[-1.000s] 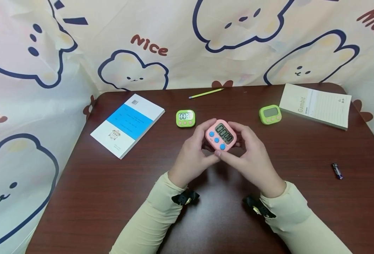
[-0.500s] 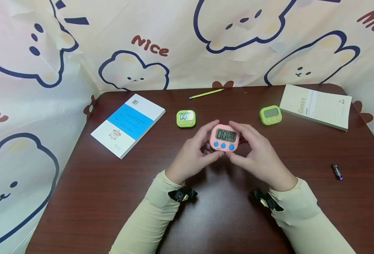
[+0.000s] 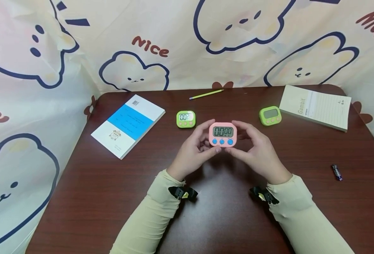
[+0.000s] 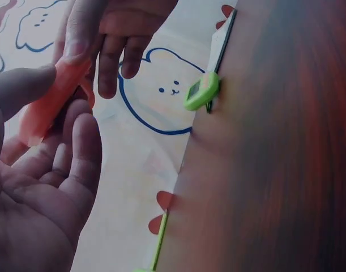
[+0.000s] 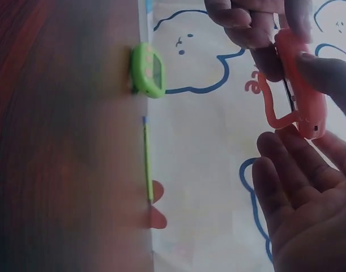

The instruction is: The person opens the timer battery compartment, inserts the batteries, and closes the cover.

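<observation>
With my left hand (image 3: 190, 152) and right hand (image 3: 260, 152) I pinch the pink timer (image 3: 223, 134) between, now turned level, so its display (image 3: 223, 132) faces me.

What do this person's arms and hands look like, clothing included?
The left hand and right hand wear no gloves. Both sleeves are long, pale yellow-green and lightly creased, with a black strap near each hand showing a yellowish patch.
</observation>
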Action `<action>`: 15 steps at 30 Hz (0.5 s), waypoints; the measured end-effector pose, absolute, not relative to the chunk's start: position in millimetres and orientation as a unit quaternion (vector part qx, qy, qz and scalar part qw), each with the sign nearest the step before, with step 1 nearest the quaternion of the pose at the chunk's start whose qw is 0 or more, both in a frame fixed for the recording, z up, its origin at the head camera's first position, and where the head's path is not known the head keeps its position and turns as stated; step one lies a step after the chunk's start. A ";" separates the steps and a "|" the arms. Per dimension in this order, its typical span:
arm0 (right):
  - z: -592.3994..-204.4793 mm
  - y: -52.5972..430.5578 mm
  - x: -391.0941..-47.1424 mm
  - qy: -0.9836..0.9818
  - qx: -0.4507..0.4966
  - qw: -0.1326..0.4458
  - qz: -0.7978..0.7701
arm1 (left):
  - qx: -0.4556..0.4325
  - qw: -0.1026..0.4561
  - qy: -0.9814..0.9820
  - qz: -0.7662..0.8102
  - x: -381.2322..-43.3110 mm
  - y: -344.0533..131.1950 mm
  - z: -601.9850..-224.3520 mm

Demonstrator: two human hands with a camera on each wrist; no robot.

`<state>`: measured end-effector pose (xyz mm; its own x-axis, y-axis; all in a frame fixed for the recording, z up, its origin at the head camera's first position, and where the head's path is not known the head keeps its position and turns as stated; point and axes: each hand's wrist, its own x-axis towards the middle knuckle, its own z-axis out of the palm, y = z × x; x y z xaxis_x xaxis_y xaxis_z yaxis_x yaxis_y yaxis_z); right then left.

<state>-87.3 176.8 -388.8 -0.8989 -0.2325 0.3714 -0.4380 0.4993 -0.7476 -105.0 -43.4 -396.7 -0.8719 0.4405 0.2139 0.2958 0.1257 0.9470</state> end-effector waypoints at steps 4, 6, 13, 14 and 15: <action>-393.7 178.6 -90.4 -0.857 0.194 0.101 0.466 | 0.233 0.050 0.778 0.581 -107.1 -44.1 -400.5; -396.0 179.5 -91.9 -0.856 0.192 0.093 0.471 | 0.231 0.048 0.789 0.567 -108.3 -44.6 -402.8; -405.2 180.8 -96.8 -0.855 0.180 0.057 0.482 | 0.221 0.043 0.819 0.528 -111.5 -48.8 -406.3; -406.3 180.8 -97.2 -0.855 0.177 0.053 0.484 | 0.219 0.045 0.819 0.528 -111.7 -48.7 -407.2; -407.2 180.8 -97.6 -0.856 0.173 0.049 0.485 | 0.217 0.047 0.820 0.528 -111.9 -48.4 -408.6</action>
<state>-97.6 180.8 -407.2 -0.9352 -0.2493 0.2515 -0.3439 0.4695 -0.8132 -111.9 -48.4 -408.6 -0.9014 0.4051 0.1526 0.3064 0.3481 0.8860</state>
